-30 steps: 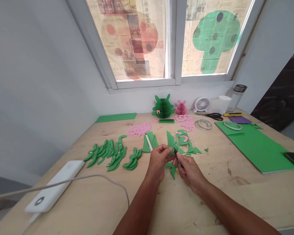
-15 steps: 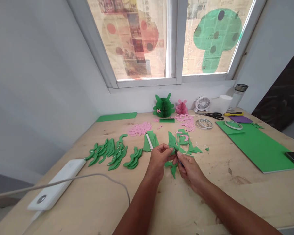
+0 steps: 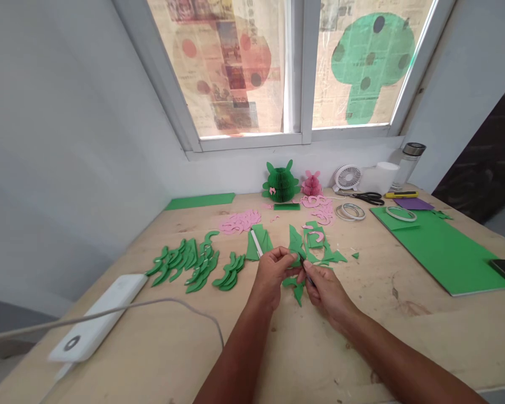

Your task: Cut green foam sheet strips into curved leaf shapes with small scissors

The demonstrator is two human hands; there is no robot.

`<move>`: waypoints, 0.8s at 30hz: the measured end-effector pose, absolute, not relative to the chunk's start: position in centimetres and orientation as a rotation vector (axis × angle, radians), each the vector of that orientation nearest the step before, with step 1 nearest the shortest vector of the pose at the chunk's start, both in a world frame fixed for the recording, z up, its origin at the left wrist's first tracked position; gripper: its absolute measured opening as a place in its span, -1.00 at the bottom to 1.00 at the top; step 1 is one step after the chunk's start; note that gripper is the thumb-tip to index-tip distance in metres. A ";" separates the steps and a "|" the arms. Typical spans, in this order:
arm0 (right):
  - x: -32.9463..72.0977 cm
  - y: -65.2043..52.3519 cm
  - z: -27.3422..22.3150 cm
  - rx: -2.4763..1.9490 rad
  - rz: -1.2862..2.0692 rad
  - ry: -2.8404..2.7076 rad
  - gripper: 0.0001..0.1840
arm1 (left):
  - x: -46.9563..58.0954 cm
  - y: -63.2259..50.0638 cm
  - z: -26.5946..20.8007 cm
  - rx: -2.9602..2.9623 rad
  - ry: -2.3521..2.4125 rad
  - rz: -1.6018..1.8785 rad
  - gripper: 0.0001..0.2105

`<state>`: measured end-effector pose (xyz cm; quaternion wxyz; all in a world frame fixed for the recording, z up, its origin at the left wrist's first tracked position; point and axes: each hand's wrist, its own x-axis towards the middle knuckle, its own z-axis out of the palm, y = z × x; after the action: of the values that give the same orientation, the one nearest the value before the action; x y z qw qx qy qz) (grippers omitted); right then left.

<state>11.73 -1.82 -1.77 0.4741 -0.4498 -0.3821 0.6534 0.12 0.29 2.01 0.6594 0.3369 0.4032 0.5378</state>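
Observation:
In the middle of the table my left hand (image 3: 274, 272) pinches a small green paper piece (image 3: 295, 260) between thumb and fingers. My right hand (image 3: 326, 289) is closed around a slim dark tool (image 3: 310, 279), its tip against the paper; its kind is largely hidden by the fingers. Green paper scraps (image 3: 298, 293) lie just below the hands, and more green offcuts (image 3: 326, 252) spread beyond them with a curved pink piece (image 3: 316, 236) on top. Left of my hands, a white pen (image 3: 256, 243) rests on folded green paper (image 3: 266, 238).
Curved green cutouts (image 3: 202, 272) lie in rows at left, near a white power bank (image 3: 96, 320) with a cable crossing. Pink cutouts (image 3: 239, 221), a green paper figure (image 3: 281, 184), tape rolls (image 3: 350, 212), black scissors (image 3: 368, 197) and green sheets (image 3: 441, 252) surround the work area.
Hardly anything differs. Both hands keep their grip at the same spot, and the whole view has shifted very slightly.

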 end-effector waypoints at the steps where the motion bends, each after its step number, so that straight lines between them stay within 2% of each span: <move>1: 11.7 -1.8 -1.8 -1.100 1.597 -0.934 -0.52 | 0.1 0.3 2.0 0.756 0.918 1.218 -0.79; 24: 11.8 -1.9 -1.7 -1.123 1.600 -0.957 -0.52 | 0.0 0.6 1.7 0.758 1.006 1.224 -0.80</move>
<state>11.77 -1.94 -1.73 0.4640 -0.4572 -0.3896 0.6511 -0.01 0.58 1.70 0.6387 0.3322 0.4407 0.5362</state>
